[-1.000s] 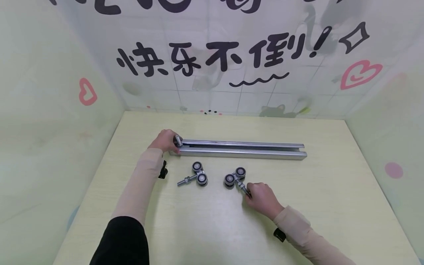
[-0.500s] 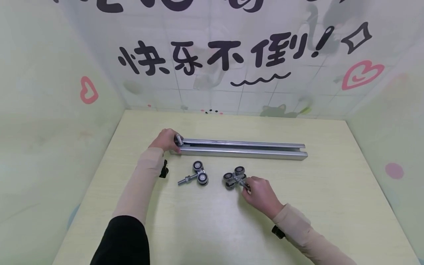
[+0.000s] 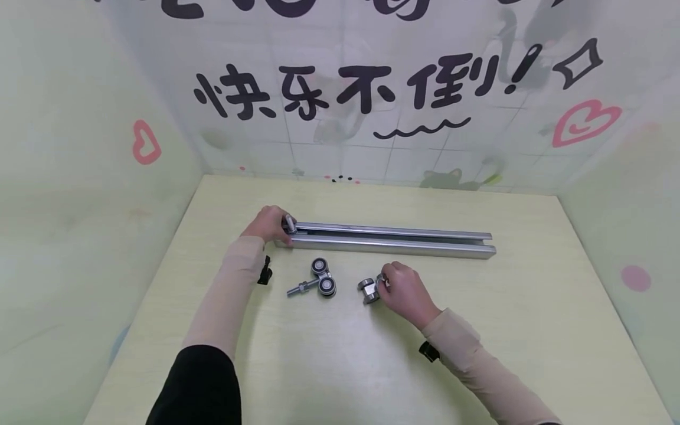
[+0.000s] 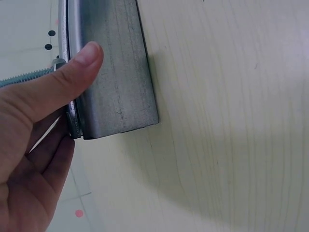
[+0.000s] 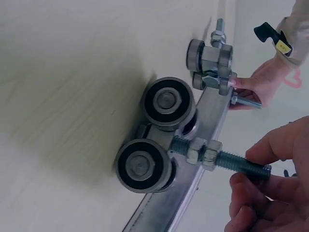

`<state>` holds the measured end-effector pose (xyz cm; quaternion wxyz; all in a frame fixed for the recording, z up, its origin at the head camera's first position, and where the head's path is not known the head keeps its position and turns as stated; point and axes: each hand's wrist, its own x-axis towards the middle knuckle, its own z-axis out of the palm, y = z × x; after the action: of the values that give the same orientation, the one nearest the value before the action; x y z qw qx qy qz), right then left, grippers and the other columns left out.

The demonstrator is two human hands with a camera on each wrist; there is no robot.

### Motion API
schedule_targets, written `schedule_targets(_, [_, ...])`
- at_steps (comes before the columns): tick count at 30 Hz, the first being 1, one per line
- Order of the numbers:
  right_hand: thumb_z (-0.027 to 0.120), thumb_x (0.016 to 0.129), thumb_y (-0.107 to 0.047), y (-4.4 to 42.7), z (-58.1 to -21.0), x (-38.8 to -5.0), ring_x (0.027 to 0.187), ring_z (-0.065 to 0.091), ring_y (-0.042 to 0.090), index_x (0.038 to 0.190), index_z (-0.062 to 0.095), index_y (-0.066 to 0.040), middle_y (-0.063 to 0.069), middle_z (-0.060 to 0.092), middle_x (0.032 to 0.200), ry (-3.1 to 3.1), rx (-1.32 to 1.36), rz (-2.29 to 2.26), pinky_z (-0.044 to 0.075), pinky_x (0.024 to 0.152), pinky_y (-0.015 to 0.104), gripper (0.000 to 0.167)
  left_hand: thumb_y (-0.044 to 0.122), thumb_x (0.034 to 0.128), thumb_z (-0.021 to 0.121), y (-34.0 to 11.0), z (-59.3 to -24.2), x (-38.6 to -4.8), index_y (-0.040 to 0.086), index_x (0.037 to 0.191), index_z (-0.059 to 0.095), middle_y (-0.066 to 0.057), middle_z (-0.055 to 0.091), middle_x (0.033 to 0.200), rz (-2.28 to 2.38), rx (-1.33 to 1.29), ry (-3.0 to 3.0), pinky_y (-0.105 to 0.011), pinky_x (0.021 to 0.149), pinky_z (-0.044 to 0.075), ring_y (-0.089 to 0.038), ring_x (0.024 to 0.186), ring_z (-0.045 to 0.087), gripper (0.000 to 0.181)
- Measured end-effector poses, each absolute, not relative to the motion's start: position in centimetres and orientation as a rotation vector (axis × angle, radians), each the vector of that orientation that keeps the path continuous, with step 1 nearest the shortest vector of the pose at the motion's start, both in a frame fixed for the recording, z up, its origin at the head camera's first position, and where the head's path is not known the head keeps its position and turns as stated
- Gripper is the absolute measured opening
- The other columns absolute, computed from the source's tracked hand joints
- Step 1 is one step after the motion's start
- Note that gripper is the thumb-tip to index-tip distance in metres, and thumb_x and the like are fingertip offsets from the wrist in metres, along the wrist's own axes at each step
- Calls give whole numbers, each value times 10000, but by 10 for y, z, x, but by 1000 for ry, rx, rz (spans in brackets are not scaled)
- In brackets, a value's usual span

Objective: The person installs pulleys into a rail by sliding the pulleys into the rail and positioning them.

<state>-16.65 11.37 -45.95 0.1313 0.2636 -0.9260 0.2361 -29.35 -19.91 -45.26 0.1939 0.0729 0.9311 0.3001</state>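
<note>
slotted rail (image 3: 393, 245) gripped, roller trolley (image 3: 369, 290) pinched

a left hand (image 3: 270, 225) grips the slotted rail's end (image 4: 118, 92) on the table (image 3: 319, 354), seemingly to steady it; on its near side, the right hand (image 3: 409, 293) pinches the roller trolley's threaded stem (image 5: 234, 161), apparently leaving its wheels (image 5: 166, 100) free.

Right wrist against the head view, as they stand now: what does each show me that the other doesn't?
Only right wrist: the right hand's fingertips plainly pinching the free end of the held roller's threaded bolt, beyond two nuts.

Only head: the wall lettering, and the metal rail out to its right-hand end.

Both: part of the rail, the held roller, the loose roller, both hands, with the left hand gripping the rail's end.
</note>
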Motion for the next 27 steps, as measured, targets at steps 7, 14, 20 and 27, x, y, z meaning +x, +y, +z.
schedule_targets(7, [595,779,48,115,-466,-165,656,554,152,860,591,46,78,596,748,-2739,788,774,504,575,251,81,22,611,795,-198,-451,-296,-17,1114,604,-165,638,1029,832,197,2611,-413,911,452,-296,950,591,539])
schedule_targets(14, [595,800,59,119,-470,-165,670,571,156,870,557,30,76,596,758,-2745,822,753,510,579,253,85,17,610,800,-198,-449,-294,-30,1112,608,-175,645,1020,831,208,2619,-421,909,452,-302,943,597,539])
schedule_targets(20, [607,803,38,123,-472,-166,648,565,142,852,547,20,71,595,744,-2755,837,713,501,558,223,80,15,603,802,-198,-451,-294,-28,1107,611,-171,648,1017,843,212,2615,-413,909,453,-293,938,597,540])
schedule_targets(27, [610,820,13,127,-469,-166,626,540,116,830,538,1,52,571,714,-2774,842,703,493,543,219,74,15,599,805,-199,-455,-295,-26,1108,612,-174,646,1022,844,209,2619,-414,908,454,-295,938,595,546])
